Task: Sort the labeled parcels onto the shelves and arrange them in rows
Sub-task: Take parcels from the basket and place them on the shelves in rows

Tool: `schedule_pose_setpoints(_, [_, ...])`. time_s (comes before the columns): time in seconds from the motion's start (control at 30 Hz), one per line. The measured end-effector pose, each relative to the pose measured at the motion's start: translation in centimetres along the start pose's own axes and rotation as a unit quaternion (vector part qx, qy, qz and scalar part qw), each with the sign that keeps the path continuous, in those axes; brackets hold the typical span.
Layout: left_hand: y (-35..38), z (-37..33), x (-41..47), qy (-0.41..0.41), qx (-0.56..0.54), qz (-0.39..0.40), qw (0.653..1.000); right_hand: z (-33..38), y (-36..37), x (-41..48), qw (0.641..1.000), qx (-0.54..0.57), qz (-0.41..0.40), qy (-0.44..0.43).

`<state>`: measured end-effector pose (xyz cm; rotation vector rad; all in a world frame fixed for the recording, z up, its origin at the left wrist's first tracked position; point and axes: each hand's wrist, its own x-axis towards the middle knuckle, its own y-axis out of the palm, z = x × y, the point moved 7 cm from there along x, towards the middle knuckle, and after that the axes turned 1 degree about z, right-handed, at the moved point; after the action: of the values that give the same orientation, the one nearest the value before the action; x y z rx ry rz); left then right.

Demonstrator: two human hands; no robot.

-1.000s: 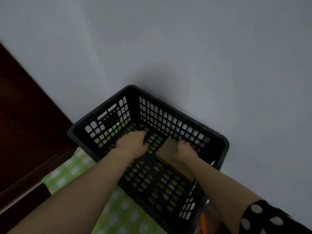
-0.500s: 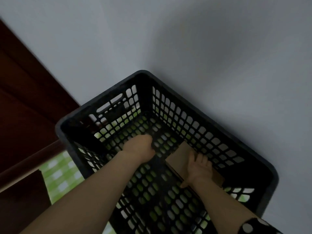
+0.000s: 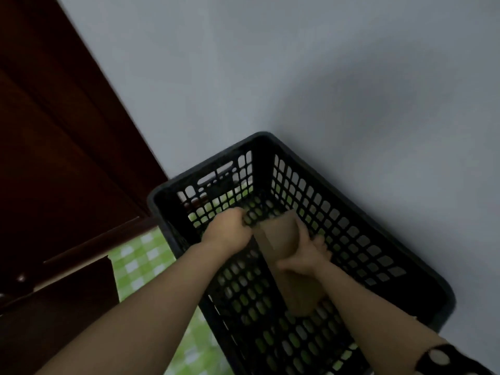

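A black perforated plastic crate (image 3: 351, 201) stands against a pale wall, on a green-and-white checked cloth. Inside it a brown cardboard parcel (image 3: 278, 239) is tilted up off the crate floor. My right hand (image 3: 305, 258) wraps around the parcel's middle, fingers on its right side and thumb across the front. My left hand (image 3: 227, 231) is closed at the parcel's upper left corner, over the crate floor. No label shows on the visible face of the parcel.
A dark wooden door or cabinet (image 3: 62, 158) fills the left side. The checked cloth (image 3: 138, 261) shows to the left of the crate and through its holes. The pale wall (image 3: 324, 77) runs directly behind the crate.
The parcel lay flat along the crate's right wall under my right hand; now it is raised and gripped. My left hand has moved right to its corner. The view has shifted.
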<state>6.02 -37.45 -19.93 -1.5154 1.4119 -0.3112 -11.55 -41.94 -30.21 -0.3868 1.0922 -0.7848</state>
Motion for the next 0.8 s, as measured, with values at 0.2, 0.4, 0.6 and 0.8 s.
schedule_pose_setpoints(0.2, [-8.4, 2.6, -6.5, -0.056, -0.258, -0.138, 0.955, 10.6, -5.5, -10.4, 0.832, 0.502, 0.16, -0.175])
schedule_pose_setpoints(0.4, [-11.4, 5.8, -19.4, -0.05, -0.491, -0.027, 0.869, 18.6, -2.1, -23.1, 0.698, 0.594, 0.285, -0.279])
schedule_pose_setpoints(0.6, [-14.4, 15.3, -31.7, -0.017, -0.58, -0.077, 0.811, 25.5, 6.1, -32.3, 0.724, 0.538, 0.315, -0.294])
schedule_pose_setpoints(0.8, [-17.9, 25.0, -42.8, -0.018, -0.569, -0.174, 0.804, 31.4, 12.4, -39.0, 0.786, 0.468, 0.27, -0.3])
